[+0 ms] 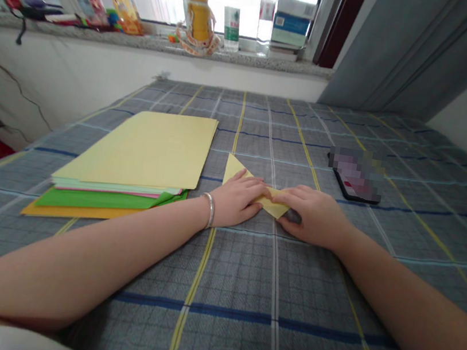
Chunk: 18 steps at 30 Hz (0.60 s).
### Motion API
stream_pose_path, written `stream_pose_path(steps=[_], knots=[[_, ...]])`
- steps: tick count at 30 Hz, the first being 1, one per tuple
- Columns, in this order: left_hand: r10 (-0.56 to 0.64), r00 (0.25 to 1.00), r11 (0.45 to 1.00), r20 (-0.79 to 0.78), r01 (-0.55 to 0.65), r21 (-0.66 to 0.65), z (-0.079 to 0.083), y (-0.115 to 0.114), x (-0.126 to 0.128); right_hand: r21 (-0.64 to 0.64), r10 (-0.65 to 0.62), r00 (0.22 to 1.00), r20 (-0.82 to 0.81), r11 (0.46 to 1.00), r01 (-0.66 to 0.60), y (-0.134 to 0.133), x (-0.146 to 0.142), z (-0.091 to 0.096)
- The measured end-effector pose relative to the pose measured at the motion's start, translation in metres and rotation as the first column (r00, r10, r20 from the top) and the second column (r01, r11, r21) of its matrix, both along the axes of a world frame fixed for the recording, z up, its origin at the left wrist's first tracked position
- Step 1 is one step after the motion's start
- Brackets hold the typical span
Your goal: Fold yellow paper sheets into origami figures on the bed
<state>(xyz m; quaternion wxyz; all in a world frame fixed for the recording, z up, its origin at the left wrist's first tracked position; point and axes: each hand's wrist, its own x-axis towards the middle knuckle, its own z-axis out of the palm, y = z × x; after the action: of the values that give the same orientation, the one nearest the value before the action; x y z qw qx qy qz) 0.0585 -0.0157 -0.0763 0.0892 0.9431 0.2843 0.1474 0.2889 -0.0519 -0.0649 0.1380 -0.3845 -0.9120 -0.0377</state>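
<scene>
A folded yellow paper (273, 206) lies just right of the paper stack (145, 148). Nearest the stack, the left hand (239, 200) presses it, thumb apart from fingers; the right hand (313, 215), farther from the stack, pinches its end.

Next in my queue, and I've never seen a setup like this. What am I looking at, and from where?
No machine here: these are a person's own bare hands. The one picture comes from a camera worn on the head, looking forward and down. The left hand, with a bracelet at its wrist, rests on a folded yellow paper; the right hand holds the paper's other end. Beneath is a checked cloth. On it, to the left, lies a stack of coloured sheets, pale yellow uppermost; to the right, a phone, its screen pixelated.
</scene>
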Motion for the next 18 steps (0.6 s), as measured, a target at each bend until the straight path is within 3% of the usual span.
stream_pose_path(steps=[11, 18], knots=[[0.030, 1.000, 0.998, -0.005, -0.030, 0.048, -0.003, 0.001, 0.004, 0.113, -0.132, 0.991, 0.000, 0.985, 0.131, 0.002, -0.012, -0.006], [0.032, 0.999, 0.999, -0.001, -0.032, 0.038, -0.004, 0.003, 0.005, 0.088, -0.245, 0.962, -0.118, 0.963, 0.256, 0.005, -0.019, -0.012]])
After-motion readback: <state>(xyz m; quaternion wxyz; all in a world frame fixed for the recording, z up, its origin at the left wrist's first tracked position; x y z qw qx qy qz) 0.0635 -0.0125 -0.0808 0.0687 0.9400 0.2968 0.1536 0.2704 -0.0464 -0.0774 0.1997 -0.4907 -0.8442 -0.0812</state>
